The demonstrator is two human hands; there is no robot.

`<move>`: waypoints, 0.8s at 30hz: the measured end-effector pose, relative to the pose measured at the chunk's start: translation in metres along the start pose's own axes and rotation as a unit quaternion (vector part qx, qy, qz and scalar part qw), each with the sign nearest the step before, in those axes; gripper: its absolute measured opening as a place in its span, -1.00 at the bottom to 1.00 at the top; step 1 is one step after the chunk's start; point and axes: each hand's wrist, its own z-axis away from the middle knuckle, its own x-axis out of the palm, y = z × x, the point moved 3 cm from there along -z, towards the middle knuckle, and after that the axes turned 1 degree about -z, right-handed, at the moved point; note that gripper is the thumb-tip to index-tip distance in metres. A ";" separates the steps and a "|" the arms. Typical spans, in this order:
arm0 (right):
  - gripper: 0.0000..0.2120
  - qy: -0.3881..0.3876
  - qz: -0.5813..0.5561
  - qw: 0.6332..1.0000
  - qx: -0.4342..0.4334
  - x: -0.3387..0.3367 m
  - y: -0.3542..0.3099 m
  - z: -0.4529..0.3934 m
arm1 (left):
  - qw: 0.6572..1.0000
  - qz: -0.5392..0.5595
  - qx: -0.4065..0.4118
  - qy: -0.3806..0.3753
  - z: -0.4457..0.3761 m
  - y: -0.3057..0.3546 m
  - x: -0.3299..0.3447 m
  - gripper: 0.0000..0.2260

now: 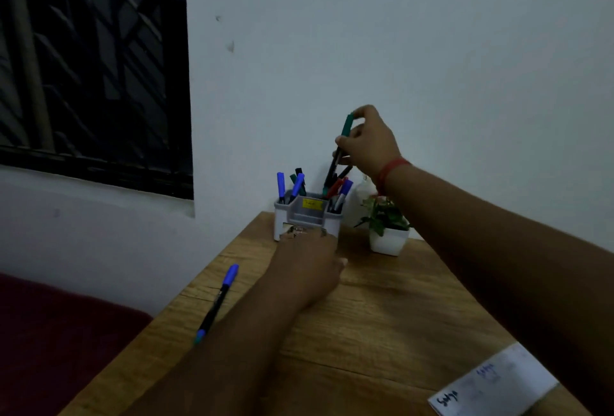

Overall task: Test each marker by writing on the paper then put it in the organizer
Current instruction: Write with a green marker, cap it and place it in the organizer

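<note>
Fingers of the right hand pinch a slim green-capped black marker, cap up, tilted steeply into the white plastic organizer; the left hand touches the organizer's front, grip unclear.

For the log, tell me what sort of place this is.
Probably a desk in a home room or small office: a wooden table against a plain wall, an organizer of markers, a small potted plant and a barred window.
</note>
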 end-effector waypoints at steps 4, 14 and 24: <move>-0.58 -0.014 0.119 0.992 -0.047 0.037 0.007 -0.031 | 0.999 -0.034 0.014 -0.024 -0.001 0.002 0.001 -0.64; -0.74 -0.099 0.289 0.950 -0.070 0.084 0.045 -0.030 | 0.997 -0.066 0.032 -0.030 -0.006 0.002 0.007 -0.62; -0.69 -0.123 0.390 0.905 -0.116 0.076 0.053 -0.030 | 0.997 -0.044 0.030 -0.048 -0.006 0.001 0.008 -0.62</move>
